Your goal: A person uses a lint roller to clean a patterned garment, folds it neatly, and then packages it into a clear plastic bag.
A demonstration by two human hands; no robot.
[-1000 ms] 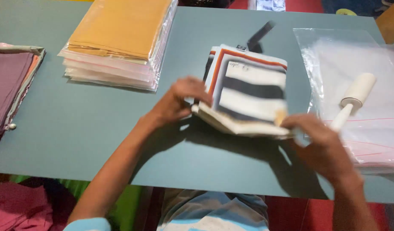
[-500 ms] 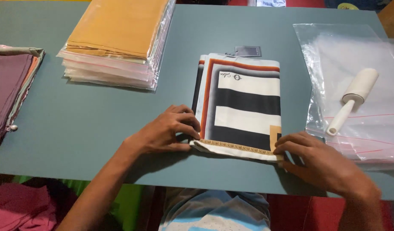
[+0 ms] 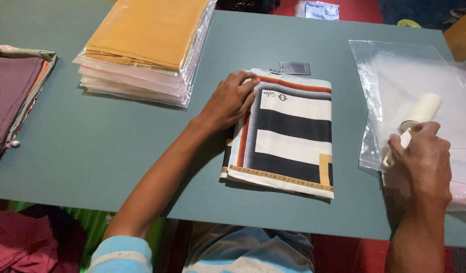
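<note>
Right hand point(image 3: 420, 156) is closed around the white handle of the lint roller point(image 3: 417, 119), which lies on the clear plastic bags point(image 3: 410, 65). Left hand point(image 3: 230, 101) lies flat and open on the folded striped cloth point(image 3: 288, 136) mid-tabletop point(image 3: 117, 146). Lifting the roller could drag a slippery bag along; the sticky roll might catch it.
</note>
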